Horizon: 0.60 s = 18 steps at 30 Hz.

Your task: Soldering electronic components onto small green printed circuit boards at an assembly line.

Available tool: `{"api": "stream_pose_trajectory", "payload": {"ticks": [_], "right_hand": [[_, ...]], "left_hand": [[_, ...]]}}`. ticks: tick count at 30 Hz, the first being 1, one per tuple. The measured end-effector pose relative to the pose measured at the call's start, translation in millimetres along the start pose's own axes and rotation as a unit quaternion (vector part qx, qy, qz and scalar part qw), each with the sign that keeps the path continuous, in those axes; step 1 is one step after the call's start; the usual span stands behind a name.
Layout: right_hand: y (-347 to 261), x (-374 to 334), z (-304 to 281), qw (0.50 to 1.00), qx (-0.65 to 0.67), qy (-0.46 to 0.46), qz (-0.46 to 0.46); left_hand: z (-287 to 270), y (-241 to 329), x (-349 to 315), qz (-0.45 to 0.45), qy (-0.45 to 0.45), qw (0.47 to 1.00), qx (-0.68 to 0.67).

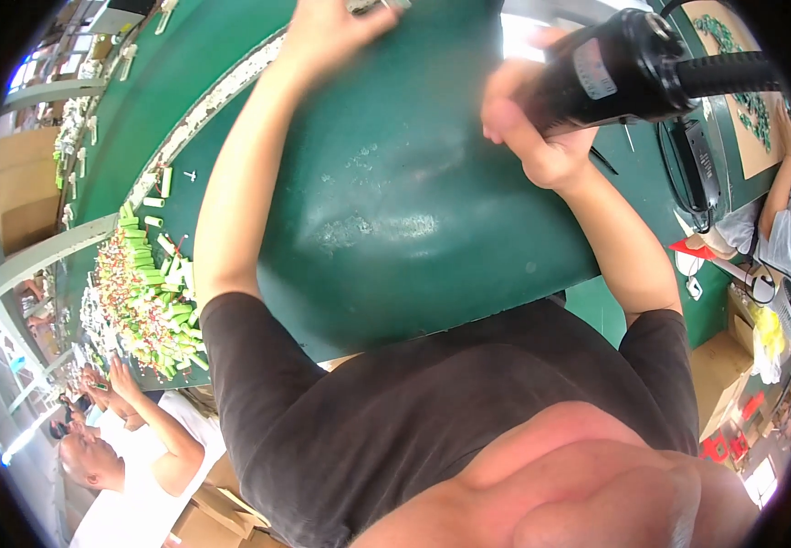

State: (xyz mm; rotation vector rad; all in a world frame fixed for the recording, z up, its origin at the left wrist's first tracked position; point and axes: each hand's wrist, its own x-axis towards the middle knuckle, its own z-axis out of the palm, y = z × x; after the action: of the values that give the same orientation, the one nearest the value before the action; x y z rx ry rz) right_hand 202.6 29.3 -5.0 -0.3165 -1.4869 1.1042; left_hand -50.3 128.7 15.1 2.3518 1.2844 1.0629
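My left hand (330, 38) is at the top edge of the view, blurred, with its fingertips partly cut off. Its thumb presses toward a small pale part (372, 5) that I cannot make out. On the right, my right hand (541, 128) wraps round a black cylindrical power tool (587, 78) with a pale label on its side. A thick ribbed black cord (728, 73) runs from the tool's end to the right. Beneath both hands lies a worn, shiny green mat (395, 164). The tool's working end is hidden behind my fingers and blur.
Left of me sits a heap of green cylindrical cells (153, 292) with thin red wires. A pale raised rail (204, 110) borders the green bench. At right are a black power adapter (696, 164) and a board of small green parts (751, 119). Co-workers sit on both sides.
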Motion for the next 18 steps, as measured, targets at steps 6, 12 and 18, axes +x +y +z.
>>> {"api": "stream_pose_trajectory", "payload": {"ticks": [6, 12, 18], "right_hand": [[-1.9, 3.0, 1.0, 0.997, 0.066, -0.029, -0.015], [-10.8, 5.7, -2.4, 0.998, 0.050, -0.028, 0.027], [-33.7, 21.5, 4.4, 0.996, 0.024, 0.050, 0.072]], "left_hand": [[27.2, -83.0, 74.3, -0.098, 0.135, 0.984, 0.068], [63.6, -91.2, 111.3, -0.051, -0.006, 0.998, 0.045], [44.3, -29.4, 74.0, -0.057, 0.096, 0.991, 0.072]]}}
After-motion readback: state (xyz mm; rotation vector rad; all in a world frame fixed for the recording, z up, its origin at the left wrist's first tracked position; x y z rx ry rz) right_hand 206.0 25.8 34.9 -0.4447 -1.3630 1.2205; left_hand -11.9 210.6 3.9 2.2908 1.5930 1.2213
